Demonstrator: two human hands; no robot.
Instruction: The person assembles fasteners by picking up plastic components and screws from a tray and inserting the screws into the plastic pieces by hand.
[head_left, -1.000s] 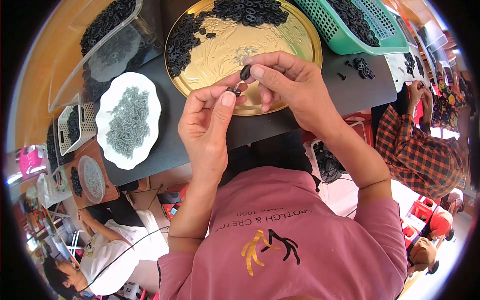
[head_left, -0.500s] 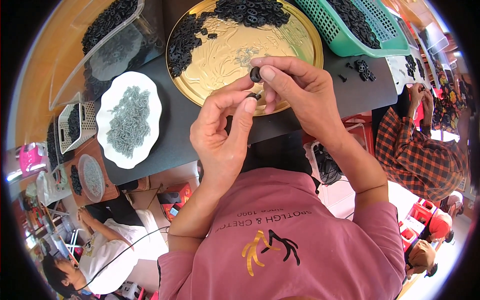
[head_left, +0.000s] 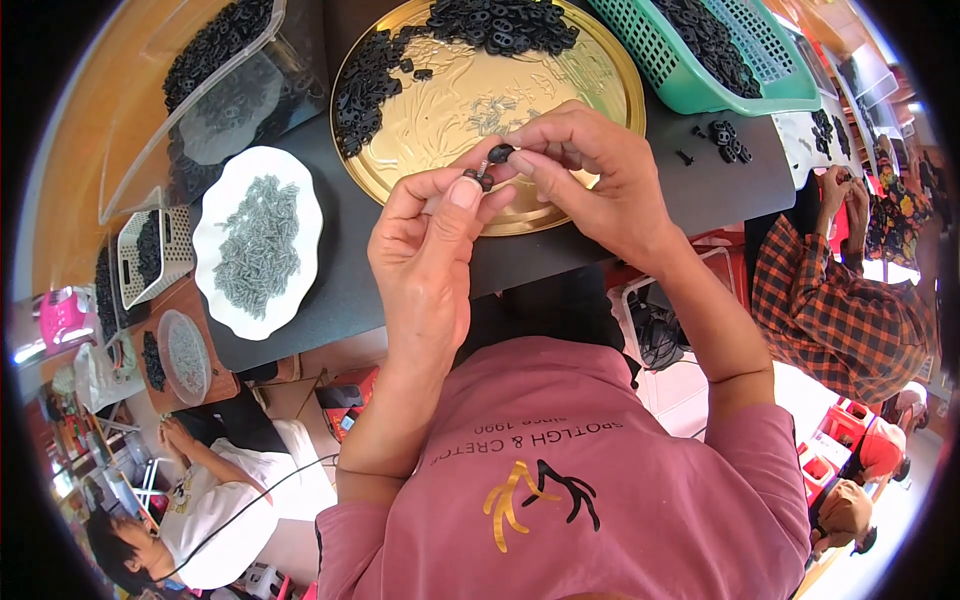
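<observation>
My left hand (head_left: 425, 240) pinches a small black plastic piece (head_left: 479, 180) between thumb and fingers, over the near edge of the round gold tray (head_left: 430, 140). In my right hand (head_left: 605, 190) is a black oval cap-like piece (head_left: 501, 153), held by thumb and forefinger. A short silvery screw (head_left: 484, 167) shows between the two pieces; whether it is seated in either, I cannot tell. Beyond my hands, a few loose screws (head_left: 492, 113) lie on the tray. Black two-holed pieces (head_left: 505, 25) are heaped along its far and left sides.
Left of the tray is a scalloped white plate (head_left: 207, 245) of screws, behind it a clear bin (head_left: 140, 165) of black parts. A green basket (head_left: 640, 50) stands at right, near small black parts (head_left: 730, 142). People sit at left (head_left: 215, 520) and right (head_left: 850, 310).
Both hands have shifted slightly left. The black pieces have turned and now sit close together, with the screw visible between them.
</observation>
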